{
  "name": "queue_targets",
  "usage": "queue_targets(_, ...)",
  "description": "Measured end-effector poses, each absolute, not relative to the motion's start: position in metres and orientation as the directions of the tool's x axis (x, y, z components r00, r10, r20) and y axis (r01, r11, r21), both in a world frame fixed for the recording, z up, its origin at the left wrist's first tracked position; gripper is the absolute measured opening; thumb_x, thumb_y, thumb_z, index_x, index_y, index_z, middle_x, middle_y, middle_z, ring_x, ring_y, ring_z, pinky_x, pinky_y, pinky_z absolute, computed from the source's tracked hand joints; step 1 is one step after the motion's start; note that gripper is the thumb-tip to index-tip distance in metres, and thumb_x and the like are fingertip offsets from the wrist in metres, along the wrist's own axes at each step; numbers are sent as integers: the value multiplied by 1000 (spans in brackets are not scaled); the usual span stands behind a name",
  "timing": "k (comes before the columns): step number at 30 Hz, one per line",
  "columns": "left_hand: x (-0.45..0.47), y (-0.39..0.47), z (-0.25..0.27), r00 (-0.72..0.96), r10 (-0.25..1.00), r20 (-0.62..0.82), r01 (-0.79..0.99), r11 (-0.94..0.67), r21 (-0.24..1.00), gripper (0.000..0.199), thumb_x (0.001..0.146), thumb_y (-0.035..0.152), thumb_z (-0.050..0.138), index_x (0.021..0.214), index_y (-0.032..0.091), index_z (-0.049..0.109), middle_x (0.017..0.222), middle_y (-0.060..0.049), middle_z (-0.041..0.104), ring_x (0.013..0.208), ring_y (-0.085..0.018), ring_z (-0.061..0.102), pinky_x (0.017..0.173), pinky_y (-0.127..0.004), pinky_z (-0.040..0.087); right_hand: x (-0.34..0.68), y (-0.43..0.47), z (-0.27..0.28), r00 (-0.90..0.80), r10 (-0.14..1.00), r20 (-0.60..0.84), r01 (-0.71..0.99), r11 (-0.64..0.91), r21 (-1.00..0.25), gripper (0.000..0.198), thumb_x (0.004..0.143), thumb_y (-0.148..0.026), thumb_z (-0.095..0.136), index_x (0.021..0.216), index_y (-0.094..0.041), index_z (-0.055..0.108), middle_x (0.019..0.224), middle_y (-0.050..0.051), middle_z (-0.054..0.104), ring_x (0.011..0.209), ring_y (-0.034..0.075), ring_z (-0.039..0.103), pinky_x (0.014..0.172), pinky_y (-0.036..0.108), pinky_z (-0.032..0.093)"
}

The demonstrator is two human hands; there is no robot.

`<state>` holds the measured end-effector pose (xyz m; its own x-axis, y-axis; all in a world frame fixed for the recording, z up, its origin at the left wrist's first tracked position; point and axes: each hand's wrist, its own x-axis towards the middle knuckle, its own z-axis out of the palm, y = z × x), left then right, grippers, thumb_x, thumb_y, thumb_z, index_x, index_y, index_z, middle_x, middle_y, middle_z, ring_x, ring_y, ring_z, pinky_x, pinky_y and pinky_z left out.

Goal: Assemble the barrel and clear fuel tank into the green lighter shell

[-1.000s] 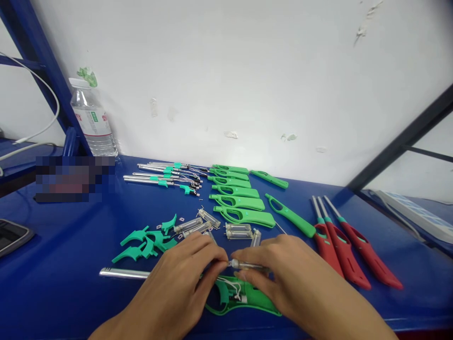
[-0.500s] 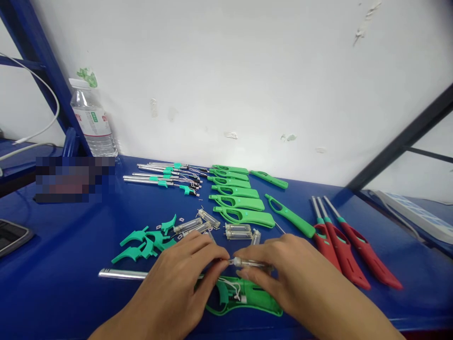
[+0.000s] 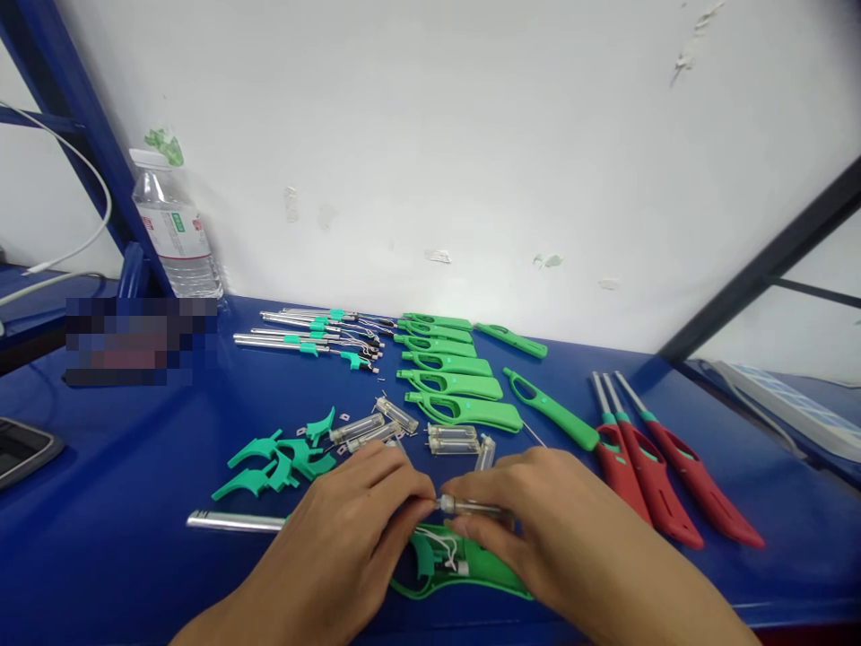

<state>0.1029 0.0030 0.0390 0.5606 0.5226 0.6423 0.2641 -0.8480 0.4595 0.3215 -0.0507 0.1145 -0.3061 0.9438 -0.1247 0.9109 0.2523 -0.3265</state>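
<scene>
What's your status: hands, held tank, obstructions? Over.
Right hand gripping tank; left hand pinched at its tip. Open green shell partly beneath hands. No obstruction seen at tank.

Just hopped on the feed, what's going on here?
The right hand holds a clear tube by an open green shell, while the left hand pinches at its tip. White wires and a teal trigger sit in the shell. Loose tubes lie beyond the hands; red lighters lie to the right.
</scene>
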Motion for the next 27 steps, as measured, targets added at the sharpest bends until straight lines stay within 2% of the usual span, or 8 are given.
queue_targets(4, 101, 4, 44, 576, 529, 624, 300, -846, 441, 24, 117, 18, 56, 108, 28, 76, 97, 6, 80, 88, -12, 78, 85, -22, 59, 324, -51, 111, -318, 944, -81, 887, 267, -376, 20, 110, -21, 75, 97, -29, 88, 89, -1, 87, 81, 20, 84, 75, 27, 52)
queue_targets(8, 79, 10, 57, 554, 574, 603, 395, -819, 417, 23, 113, 21, 61, 117, 30, 82, 110, 2, 87, 104, -18, 84, 93, -25, 63, 326, -52, 107, -322, 946, -28, 868, 283, -409, 15, 108, -20, 78, 101, -29, 88, 98, -1, 85, 92, 20, 82, 84, 28, 54)
queue_targets(10, 61, 15, 63, 589, 585, 558, 434, -811, 392, 24, 109, 22, 64, 111, 34, 85, 105, 6, 87, 98, -17, 86, 85, -21, 62, 327, -51, 106, -317, 947, -56, 874, 268, -405, 14, 107, -20, 80, 100, -29, 88, 102, -1, 84, 95, 21, 81, 85, 29, 53)
queue_targets(12, 45, 21, 67, 682, 599, 419, 443, -794, 416, 27, 103, 19, 67, 103, 38, 86, 103, 10, 86, 90, -13, 85, 81, -17, 60, 327, -50, 107, -302, 946, -121, 888, 233, -397, 13, 106, -19, 81, 99, -29, 88, 105, 0, 83, 95, 21, 80, 85, 30, 53)
queue_targets(17, 30, 23, 65, 733, 655, 184, 518, -712, 474, 20, 101, 24, 72, 102, 36, 88, 99, 5, 84, 89, -15, 82, 79, -19, 57, 329, -49, 107, -276, 939, -204, 892, 171, -419, 11, 103, -19, 84, 100, -30, 85, 105, -3, 83, 98, 21, 79, 85, 32, 50)
queue_targets(19, 35, 21, 62, 717, 673, 181, 525, -693, 495, 14, 104, 34, 73, 103, 33, 87, 93, 1, 81, 89, -18, 80, 79, -21, 57, 330, -49, 106, -251, 936, -248, 890, 122, -440, 12, 100, -20, 87, 100, -31, 84, 103, -5, 84, 97, 21, 78, 83, 31, 48)
queue_targets(22, 44, 20, 61, 690, 701, 179, 550, -669, 500, 21, 105, 48, 74, 104, 31, 86, 88, -2, 77, 90, -21, 77, 81, -24, 58, 332, -49, 104, -185, 927, -327, 910, 35, -414, 14, 96, -19, 88, 99, -31, 83, 100, -5, 85, 92, 20, 77, 77, 30, 45)
queue_targets(27, 47, 22, 63, 709, 698, 101, 570, -651, 502, 19, 103, 45, 76, 96, 30, 85, 88, -1, 75, 89, -20, 74, 80, -24, 55, 334, -47, 100, -199, 923, -331, 899, 38, -437, 15, 93, -15, 85, 93, -28, 77, 91, -6, 83, 79, 16, 69, 68, 28, 37)
